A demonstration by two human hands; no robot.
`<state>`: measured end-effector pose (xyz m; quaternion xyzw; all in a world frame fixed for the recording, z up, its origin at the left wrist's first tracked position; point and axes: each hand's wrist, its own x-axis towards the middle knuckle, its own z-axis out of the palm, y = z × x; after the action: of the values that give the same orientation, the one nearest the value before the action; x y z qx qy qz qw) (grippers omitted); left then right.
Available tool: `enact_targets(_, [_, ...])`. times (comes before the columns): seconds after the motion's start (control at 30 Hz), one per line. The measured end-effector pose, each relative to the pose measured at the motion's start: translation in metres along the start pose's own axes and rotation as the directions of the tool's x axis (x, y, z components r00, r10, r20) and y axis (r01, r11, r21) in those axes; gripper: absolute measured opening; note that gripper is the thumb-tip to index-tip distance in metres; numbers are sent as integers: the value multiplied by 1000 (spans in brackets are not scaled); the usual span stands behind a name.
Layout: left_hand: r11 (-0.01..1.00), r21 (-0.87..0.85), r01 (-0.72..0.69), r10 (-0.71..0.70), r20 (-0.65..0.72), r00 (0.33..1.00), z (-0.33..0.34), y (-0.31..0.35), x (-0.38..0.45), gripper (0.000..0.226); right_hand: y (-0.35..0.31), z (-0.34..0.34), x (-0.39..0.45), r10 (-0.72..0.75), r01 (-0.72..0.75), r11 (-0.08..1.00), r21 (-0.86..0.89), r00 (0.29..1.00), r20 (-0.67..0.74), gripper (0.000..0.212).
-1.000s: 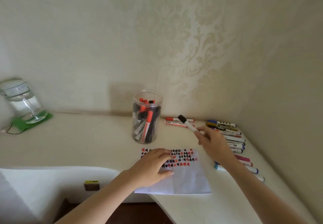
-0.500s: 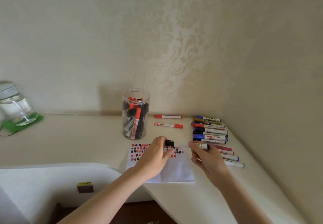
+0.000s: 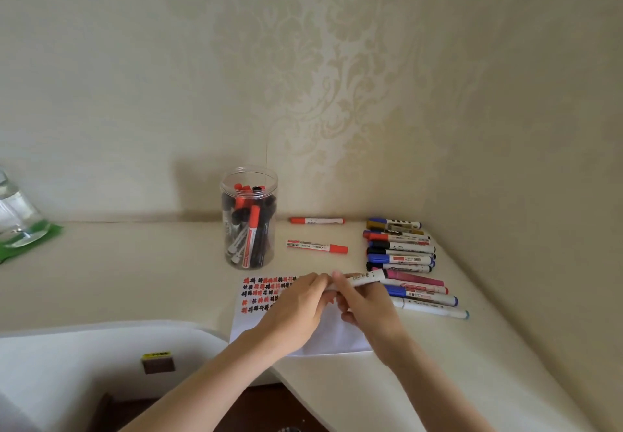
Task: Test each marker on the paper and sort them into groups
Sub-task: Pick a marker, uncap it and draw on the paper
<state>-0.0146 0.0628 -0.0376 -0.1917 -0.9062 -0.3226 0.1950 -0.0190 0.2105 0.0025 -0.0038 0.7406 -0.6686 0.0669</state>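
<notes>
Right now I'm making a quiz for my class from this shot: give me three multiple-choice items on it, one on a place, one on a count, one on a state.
1. Where does the clear jar stand?
A. behind the paper, near the wall
B. on the paper
C. right of the marker row

2. How many red-capped markers lie alone between the jar and the marker row?
A. none
B. two
C. five

3. What is the right hand doing?
A. resting flat on the table
B. reaching into the jar
C. gripping a white marker

Answers: 1 A, the jar stands on the table beyond the paper's far edge. 2 B, one red marker lies near the wall and another lies nearer. 3 C, its fingers curl round the barrel, while the left hand meets the marker's other end.
</notes>
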Motion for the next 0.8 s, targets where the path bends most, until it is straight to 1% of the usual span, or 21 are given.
enact_targets(0.1, [1000, -30, -8, 9, 43, 999, -2, 0, 2, 21, 4, 4, -1, -21, 20, 999, 24, 999, 32, 34])
enact_targets(0.2, [988, -154, 17, -3, 92, 996, -7, 2, 2, 15, 5, 2, 0, -44, 43, 999, 14, 995, 95, 33])
enact_targets(0.27, [979, -200, 49, -23, 128, 992, -10, 3, 1, 14, 7, 1, 1, -62, 59, 998, 25, 988, 142, 33])
enact_targets(0.4, [970, -223, 92, -50, 184, 982, -18, -1, 0, 15, 5, -7, 0, -119, 121, 993, 7, 968, 221, 30])
enact_targets(0.47, [970, -219, 109, -57, 229, 972, -23, -3, 2, 21, 3, -9, 0, -111, 113, 994, 7, 960, 255, 29])
enact_targets(0.5, [968, -216, 126, -70, 253, 965, -25, -3, 4, 23, 3, -11, 1, -93, 89, 996, 26, 965, 244, 27])
enact_targets(0.57, [964, -190, 186, -127, 282, 951, -29, -4, 7, 28, 2, -17, 4, -38, 19, 994, 109, 984, 173, 25])
enact_targets(0.63, [968, -120, 221, -180, 287, 941, -33, -11, 7, 44, 0, -29, 7, 21, -36, 985, 168, 996, 88, 25])
enact_targets(0.7, [986, 22, 163, -163, 280, 946, -31, -22, 4, 56, 0, -42, 9, 56, -60, 989, 135, 998, 38, 22])
enact_targets(0.8, [980, 182, 77, -129, 295, 947, -19, -28, 5, 64, 5, -51, 11, 50, -48, 996, 69, 998, -26, 19])
